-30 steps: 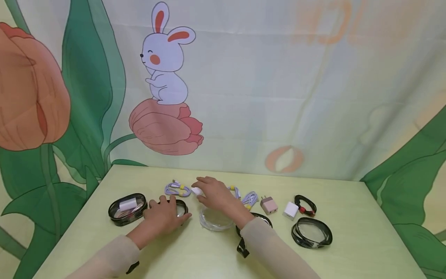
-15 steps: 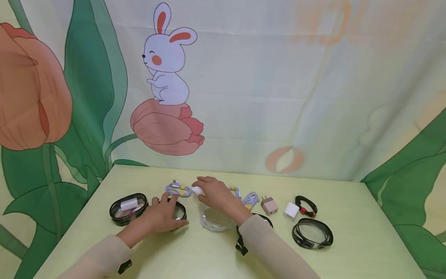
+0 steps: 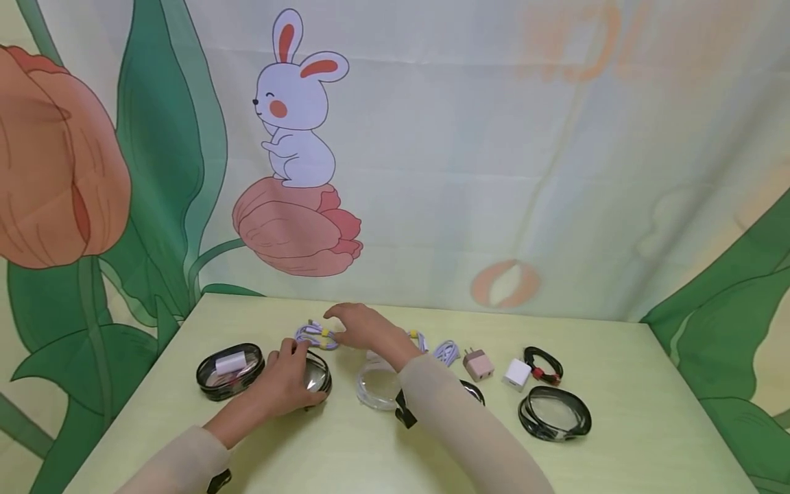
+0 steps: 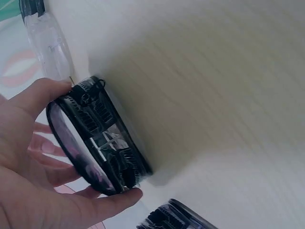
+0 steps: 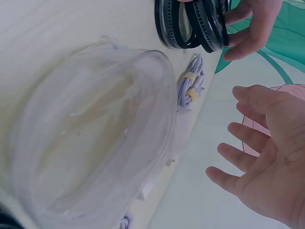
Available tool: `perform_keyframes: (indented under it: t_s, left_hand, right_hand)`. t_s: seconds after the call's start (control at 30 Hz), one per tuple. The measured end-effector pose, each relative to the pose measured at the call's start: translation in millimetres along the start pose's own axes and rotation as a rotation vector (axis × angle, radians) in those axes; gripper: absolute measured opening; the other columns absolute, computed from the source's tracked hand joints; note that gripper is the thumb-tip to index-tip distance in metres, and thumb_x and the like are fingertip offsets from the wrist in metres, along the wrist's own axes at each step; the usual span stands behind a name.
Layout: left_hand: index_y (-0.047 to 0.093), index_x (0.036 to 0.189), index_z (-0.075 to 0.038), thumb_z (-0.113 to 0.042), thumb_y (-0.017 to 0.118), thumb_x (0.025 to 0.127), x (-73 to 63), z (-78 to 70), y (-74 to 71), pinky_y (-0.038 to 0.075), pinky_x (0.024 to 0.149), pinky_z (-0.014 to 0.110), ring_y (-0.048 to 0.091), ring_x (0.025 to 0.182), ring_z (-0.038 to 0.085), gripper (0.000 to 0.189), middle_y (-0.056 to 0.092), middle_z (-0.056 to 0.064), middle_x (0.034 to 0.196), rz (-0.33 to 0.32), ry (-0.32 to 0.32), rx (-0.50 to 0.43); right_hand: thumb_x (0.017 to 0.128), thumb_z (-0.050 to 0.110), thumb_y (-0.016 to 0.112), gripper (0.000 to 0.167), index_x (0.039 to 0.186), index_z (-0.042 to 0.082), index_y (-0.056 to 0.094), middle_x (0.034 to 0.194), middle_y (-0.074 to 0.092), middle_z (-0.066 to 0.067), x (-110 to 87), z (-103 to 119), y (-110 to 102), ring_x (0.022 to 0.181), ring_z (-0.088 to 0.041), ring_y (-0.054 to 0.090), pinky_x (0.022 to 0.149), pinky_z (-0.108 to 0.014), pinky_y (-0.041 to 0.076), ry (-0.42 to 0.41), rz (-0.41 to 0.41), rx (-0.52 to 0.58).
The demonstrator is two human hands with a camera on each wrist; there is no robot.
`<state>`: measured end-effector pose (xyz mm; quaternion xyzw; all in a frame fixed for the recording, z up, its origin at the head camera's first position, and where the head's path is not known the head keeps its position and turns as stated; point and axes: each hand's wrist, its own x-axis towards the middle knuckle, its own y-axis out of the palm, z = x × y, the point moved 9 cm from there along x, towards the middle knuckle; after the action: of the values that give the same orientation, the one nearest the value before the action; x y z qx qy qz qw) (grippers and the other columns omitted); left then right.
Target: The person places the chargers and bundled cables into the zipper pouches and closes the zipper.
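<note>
My left hand [image 3: 286,377] grips a small clear pouch with black zip edging [image 4: 102,136], thumb on one end and fingers on the other. The pouch stands near the table's left side, and something pale shows through its window. Right of it, my right hand [image 3: 370,333] hovers with spread fingers, palm bare in the right wrist view. Just left of that hand lies a lilac cable with yellow ties [image 3: 317,335]. Beneath the right forearm is an all-clear pouch [image 5: 95,133]. A white charger [image 5: 178,129] stands partly hidden behind it.
Left of my left hand lies another black-edged pouch [image 3: 230,370] with a white block inside. To the right are a lilac cable [image 3: 446,353], pink charger [image 3: 478,363], white charger [image 3: 516,374], black cable [image 3: 543,365] and black-edged pouch [image 3: 554,414]. A printed curtain [image 3: 420,171] hangs behind.
My right hand has let go of the white charger and shifted slightly left and back. My left fingers have closed round the black-edged pouch.
</note>
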<state>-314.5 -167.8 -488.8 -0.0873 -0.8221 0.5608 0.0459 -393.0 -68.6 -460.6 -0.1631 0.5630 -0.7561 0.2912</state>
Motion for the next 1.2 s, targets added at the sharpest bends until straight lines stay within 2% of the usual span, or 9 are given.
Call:
perform_keyframes:
  t_s: [0.17,0.4,0.9,1.07,1.2]
  left_hand:
    - [0.043,0.141,0.011,-0.04,0.092,0.07,-0.2,0.6,-3.8,0.05,0.094,0.059,0.05,0.117,0.052,0.1,0.042,0.031,0.137,-0.05,0.016,-0.024]
    - [0.044,0.138,0.015,-0.037,0.093,0.07,-3.5,-2.1,-8.6,0.049,0.097,0.059,0.053,0.115,0.05,0.099,0.046,0.03,0.134,-0.108,0.066,-0.031]
    - [0.041,0.141,0.014,-0.039,0.092,0.072,-9.4,4.0,-11.5,0.047,0.099,0.06,0.051,0.119,0.05,0.1,0.043,0.03,0.137,-0.137,0.071,-0.053]
    - [0.04,0.141,0.012,-0.039,0.092,0.072,-11.7,6.4,-13.1,0.047,0.099,0.06,0.05,0.121,0.049,0.101,0.041,0.03,0.139,-0.145,0.058,-0.079]
    - [0.04,0.142,0.012,-0.04,0.092,0.072,-12.9,7.8,-13.8,0.047,0.099,0.06,0.049,0.122,0.048,0.101,0.041,0.029,0.139,-0.144,0.051,-0.091]
  right_hand:
    - [0.1,0.025,0.067,0.048,0.145,0.014,0.056,0.148,0.056,-0.001,14.3,-1.5,6.1,0.138,-0.019,0.049,0.114,-0.031,0.039,0.035,0.051,0.031]
    - [0.095,0.034,0.073,0.058,0.148,0.019,0.054,0.149,0.054,0.001,29.1,-18.2,22.3,0.141,-0.019,0.046,0.114,-0.034,0.039,0.129,0.096,0.072]
    - [0.091,0.038,0.078,0.061,0.146,0.023,0.057,0.148,0.055,0.005,36.8,-22.3,32.8,0.143,-0.019,0.043,0.113,-0.038,0.04,0.206,0.1,0.086]
    - [0.09,0.04,0.078,0.06,0.144,0.023,0.059,0.143,0.06,0.006,42.1,-18.5,36.9,0.136,-0.017,0.05,0.11,-0.033,0.043,0.187,0.077,0.024]
    - [0.09,0.04,0.078,0.057,0.141,0.02,0.062,0.134,0.065,0.005,46.2,-13.4,39.9,0.123,-0.014,0.058,0.103,-0.029,0.047,0.157,0.059,-0.014]
